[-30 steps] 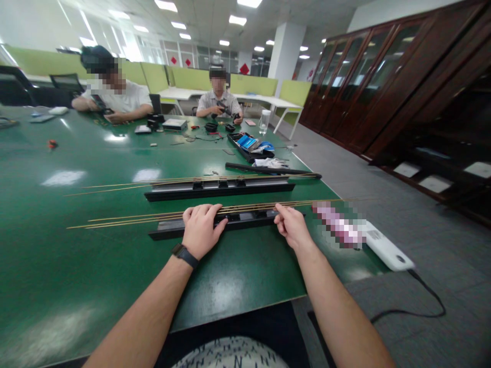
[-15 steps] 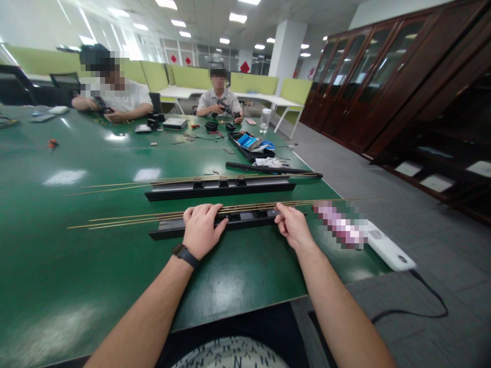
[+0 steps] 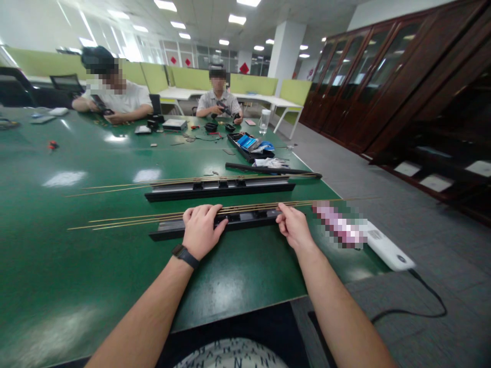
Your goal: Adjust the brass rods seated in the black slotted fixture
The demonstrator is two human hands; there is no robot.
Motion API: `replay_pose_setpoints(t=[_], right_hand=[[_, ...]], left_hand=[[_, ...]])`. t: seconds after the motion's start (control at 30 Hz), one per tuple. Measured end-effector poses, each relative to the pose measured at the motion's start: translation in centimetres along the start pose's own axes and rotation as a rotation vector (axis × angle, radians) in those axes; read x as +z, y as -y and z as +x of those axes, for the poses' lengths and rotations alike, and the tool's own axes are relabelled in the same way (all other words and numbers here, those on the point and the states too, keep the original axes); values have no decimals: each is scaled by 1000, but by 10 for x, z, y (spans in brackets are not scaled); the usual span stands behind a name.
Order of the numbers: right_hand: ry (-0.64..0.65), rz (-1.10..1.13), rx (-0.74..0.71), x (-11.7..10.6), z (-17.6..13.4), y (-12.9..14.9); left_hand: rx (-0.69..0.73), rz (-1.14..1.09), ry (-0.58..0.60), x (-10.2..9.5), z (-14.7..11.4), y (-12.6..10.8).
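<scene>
Close in front of me a long black rail (image 3: 249,223) with a grey inner channel lies on the table. Thin brass-coloured rods (image 3: 126,221) run along it and stick out past both its ends. My left hand (image 3: 202,230) is wrapped over the rail's middle, fingers on the far side and thumb on the near side. At the rail's right end, my right hand (image 3: 294,227) is closed, its index fingertip and thumb at the rods; the exact grip is partly hidden. Behind lies a second black rail (image 3: 222,191) with similar rods on it.
A black tube (image 3: 274,170), white gloves (image 3: 270,162) and a black tray (image 3: 238,148) with blue packets lie further back. To the right sits a white corded device (image 3: 389,248) beside a blurred pink object (image 3: 339,225). Two people work across the green table (image 3: 76,276).
My hands stay in nearly the same place on the rail and rods. The left end of one near rod has shifted slightly right.
</scene>
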State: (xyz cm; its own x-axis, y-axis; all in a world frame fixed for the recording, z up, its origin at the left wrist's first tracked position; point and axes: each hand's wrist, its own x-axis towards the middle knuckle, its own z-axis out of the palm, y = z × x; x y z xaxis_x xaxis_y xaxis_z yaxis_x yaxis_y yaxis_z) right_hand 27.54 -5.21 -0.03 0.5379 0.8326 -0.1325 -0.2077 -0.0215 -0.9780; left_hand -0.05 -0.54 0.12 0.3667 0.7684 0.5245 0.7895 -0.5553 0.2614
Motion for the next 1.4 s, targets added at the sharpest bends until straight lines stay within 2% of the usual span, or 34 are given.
replay_pose_setpoints(t=[0.4,0.6,0.9,1.2,1.4], right_hand=[[7,11,-10,0,0,-1],[52,-27,5,0,-1,0],[-56,18,-2,-1,0,2],[41,-22,13,-1,1,-1],[2,11,10,-1,1,0]], left_hand=[[10,4,-3,-2,0,-2],[5,6,7,-1,0,-2],[9,-2,0,-2,0,-2],[-8,-1,18,-1,1,-1],[-1,-7,5,-1,1,-1]])
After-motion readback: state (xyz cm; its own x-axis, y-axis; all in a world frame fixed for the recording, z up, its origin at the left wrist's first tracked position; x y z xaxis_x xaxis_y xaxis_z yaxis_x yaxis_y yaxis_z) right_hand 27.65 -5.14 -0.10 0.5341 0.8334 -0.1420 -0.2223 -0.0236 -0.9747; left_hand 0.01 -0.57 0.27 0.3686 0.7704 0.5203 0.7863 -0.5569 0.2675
